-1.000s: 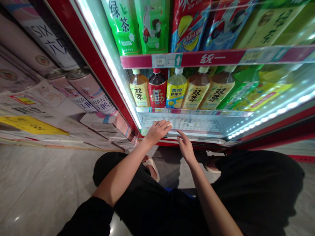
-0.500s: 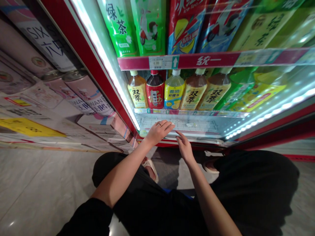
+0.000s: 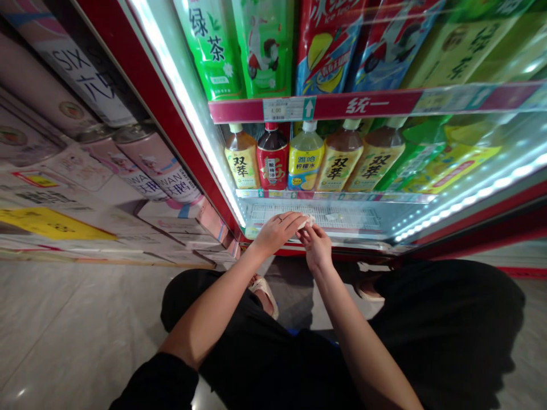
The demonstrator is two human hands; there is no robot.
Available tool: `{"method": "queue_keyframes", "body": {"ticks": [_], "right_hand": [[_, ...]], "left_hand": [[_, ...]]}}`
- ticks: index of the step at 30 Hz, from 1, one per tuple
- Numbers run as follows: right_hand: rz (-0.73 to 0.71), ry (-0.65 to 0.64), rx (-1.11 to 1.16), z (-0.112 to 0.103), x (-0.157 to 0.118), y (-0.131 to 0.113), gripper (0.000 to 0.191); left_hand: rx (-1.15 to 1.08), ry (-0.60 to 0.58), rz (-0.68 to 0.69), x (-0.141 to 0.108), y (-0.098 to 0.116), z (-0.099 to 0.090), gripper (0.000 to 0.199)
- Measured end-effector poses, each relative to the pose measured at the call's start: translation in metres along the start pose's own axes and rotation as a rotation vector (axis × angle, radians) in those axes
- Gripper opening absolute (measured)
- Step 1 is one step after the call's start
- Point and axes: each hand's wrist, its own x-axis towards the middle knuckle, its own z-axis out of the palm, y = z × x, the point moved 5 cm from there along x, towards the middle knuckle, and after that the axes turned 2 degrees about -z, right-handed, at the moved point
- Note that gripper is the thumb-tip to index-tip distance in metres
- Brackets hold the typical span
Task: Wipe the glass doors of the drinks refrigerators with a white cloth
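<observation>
A small crumpled white piece (image 3: 308,220), tissue-like, shows at the fingertips of both hands in front of the cooler's bottom. My left hand (image 3: 278,232) reaches in palm down, a ring on one finger, its fingers together and bent over the white piece. From the right, my right hand (image 3: 318,248) pinches the same piece between thumb and fingers. The two hands meet at their tips. Just behind them lies the white wire rack (image 3: 265,215) on the cooler floor, with a small pale scrap (image 3: 332,217) on it.
Above the rack, a shelf holds several drink bottles (image 3: 305,159); green and red cartons (image 3: 265,51) stand one shelf higher. Stacked pink cans (image 3: 158,159) are at the left. The red cooler frame (image 3: 171,119) edges the opening. My knees (image 3: 448,313) flank my arms.
My right hand has moved up and left to meet the left one, and its fingers have closed. The white piece now shows between the hands. The view has shifted slightly.
</observation>
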Motion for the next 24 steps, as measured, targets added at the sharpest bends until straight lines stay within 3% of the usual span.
{"method": "queue_keyframes", "body": {"ticks": [5, 13, 18, 21, 24], "right_hand": [[-0.089, 0.185, 0.041, -0.023, 0.011, -0.004, 0.037], [-0.051, 0.212, 0.078, -0.011, 0.003, 0.013, 0.042], [-0.101, 0.341, 0.135, -0.038, 0.010, -0.007, 0.038], [-0.129, 0.336, 0.173, -0.042, 0.017, -0.019, 0.038], [-0.099, 0.273, 0.196, -0.036, 0.018, -0.014, 0.040]], "left_hand": [[0.063, -0.048, 0.026, -0.007, -0.005, -0.005, 0.037], [0.096, 0.051, -0.006, -0.008, -0.015, -0.020, 0.033], [0.101, 0.000, 0.006, -0.009, -0.013, -0.017, 0.031], [0.118, -0.017, 0.097, -0.008, -0.006, -0.015, 0.029], [0.132, -0.031, 0.156, -0.006, 0.000, -0.013, 0.027]]}}
